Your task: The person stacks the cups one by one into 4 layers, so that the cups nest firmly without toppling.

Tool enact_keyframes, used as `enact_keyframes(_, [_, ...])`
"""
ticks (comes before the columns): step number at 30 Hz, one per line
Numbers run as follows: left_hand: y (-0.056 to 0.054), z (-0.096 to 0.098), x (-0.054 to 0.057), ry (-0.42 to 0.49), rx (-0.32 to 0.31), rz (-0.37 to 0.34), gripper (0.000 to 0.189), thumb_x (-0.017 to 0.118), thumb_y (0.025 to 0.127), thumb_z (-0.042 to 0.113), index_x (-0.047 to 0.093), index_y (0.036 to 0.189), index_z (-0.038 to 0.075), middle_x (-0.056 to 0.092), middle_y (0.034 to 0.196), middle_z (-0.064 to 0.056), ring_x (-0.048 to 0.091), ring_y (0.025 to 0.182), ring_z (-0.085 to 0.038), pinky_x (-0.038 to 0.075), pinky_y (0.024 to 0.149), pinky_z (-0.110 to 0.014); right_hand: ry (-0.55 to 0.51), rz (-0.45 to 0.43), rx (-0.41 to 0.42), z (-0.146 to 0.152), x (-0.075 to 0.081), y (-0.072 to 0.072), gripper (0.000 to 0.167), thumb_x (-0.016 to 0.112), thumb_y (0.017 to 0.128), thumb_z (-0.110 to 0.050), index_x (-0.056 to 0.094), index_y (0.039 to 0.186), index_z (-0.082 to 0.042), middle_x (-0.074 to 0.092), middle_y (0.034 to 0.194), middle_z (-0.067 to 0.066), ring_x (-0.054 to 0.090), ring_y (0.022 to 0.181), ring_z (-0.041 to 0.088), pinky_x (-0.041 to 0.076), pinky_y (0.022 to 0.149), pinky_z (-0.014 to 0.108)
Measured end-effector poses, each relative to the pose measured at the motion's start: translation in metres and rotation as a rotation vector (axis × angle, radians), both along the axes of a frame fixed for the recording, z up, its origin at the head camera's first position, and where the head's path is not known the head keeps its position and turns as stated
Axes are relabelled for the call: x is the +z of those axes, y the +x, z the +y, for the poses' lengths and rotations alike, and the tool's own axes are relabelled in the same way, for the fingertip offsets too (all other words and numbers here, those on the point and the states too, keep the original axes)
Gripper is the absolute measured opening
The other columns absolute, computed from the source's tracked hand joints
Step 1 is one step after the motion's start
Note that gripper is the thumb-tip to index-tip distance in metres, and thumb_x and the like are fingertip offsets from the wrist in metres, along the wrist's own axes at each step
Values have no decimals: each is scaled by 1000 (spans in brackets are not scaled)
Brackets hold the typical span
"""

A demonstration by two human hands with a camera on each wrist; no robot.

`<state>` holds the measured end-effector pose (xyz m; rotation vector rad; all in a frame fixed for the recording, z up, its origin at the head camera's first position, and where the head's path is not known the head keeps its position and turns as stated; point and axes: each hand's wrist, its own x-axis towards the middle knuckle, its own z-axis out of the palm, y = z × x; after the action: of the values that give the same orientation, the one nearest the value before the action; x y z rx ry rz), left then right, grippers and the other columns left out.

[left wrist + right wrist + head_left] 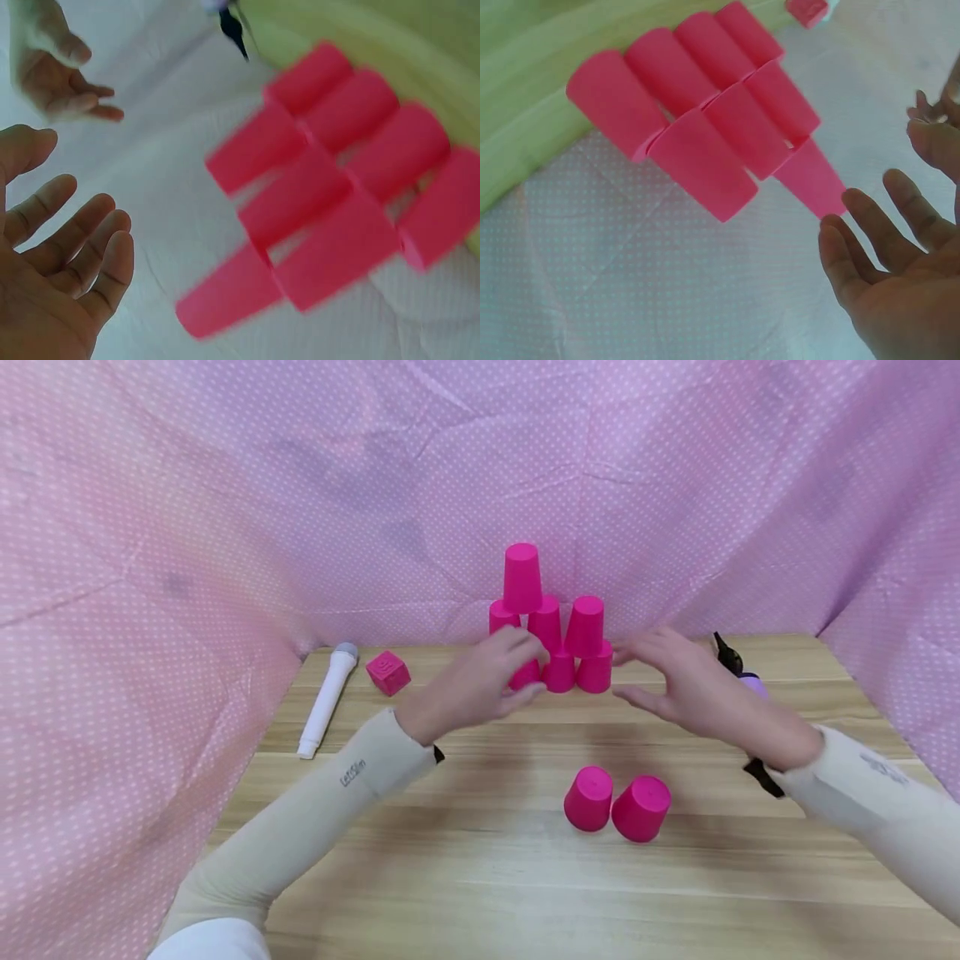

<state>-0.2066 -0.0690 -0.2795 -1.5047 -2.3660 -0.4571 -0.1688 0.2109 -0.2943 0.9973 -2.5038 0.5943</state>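
Pink cups stand upside down in a stepped stack: several in the bottom row [594, 670], three in the middle row [584, 627] and a single top cup [522, 578] at the left. My left hand [487, 681] is near the stack's left side, fingers loosely bent and holding nothing; it hides part of the lower left cups in the head view. To the right of the stack, my right hand [675, 685] is held with fingers spread and nothing in them. Two more pink cups, a left one [588, 799] and a right one [641, 809], stand upside down nearer to me.
A white microphone [327, 702] lies at the table's left, beside a pink cube [388, 673]. Behind my right hand, a black and purple object [731, 656] is partly hidden. Pink dotted cloth [420, 485] hangs behind and around the wooden table [465, 877].
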Motion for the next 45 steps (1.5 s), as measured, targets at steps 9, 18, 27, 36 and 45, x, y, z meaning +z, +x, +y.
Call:
enact_keyframes(9, [46, 17, -36, -126, -105, -95, 37, 71, 85, 28, 59, 114, 10, 55, 112, 1, 50, 102, -10, 39, 90, -17, -54, 24, 82, 18, -33, 57, 32, 68, 86, -38, 65, 102, -11, 62, 113, 5, 55, 105, 26, 32, 98, 16])
enact_keyframes(18, [62, 42, -66, -291, -109, -123, 43, 70, 84, 37, 58, 118, 14, 53, 116, 2, 45, 108, -9, 36, 93, -16, 172, -121, 46, 20, -56, 76, 35, 85, 66, -23, 64, 95, -20, 62, 109, -3, 58, 99, 18, 50, 80, 35])
enact_keyframes(27, [61, 48, -76, -294, -86, -205, 44, 74, 81, 35, 59, 118, 16, 51, 113, 4, 42, 108, -7, 34, 95, -17, 207, -186, 39, 24, -63, 80, 36, 85, 64, -20, 63, 93, -21, 62, 104, -5, 58, 95, 16, 51, 77, 37])
enact_keyframes(36, [61, 51, -83, -329, -64, -248, 47, 75, 80, 35, 58, 121, 17, 53, 114, 6, 43, 107, -7, 36, 93, -17, 205, -199, 31, 24, -67, 81, 37, 85, 65, -20, 62, 95, -22, 58, 97, -13, 57, 88, 9, 52, 71, 31])
enact_keyframes(45, [60, 51, -84, -361, -34, -286, 51, 77, 78, 36, 59, 121, 18, 53, 117, 5, 44, 108, -7, 40, 90, -16, 185, -220, 26, 24, -67, 82, 37, 85, 67, -19, 62, 95, -21, 57, 97, -12, 57, 87, 9, 52, 71, 31])
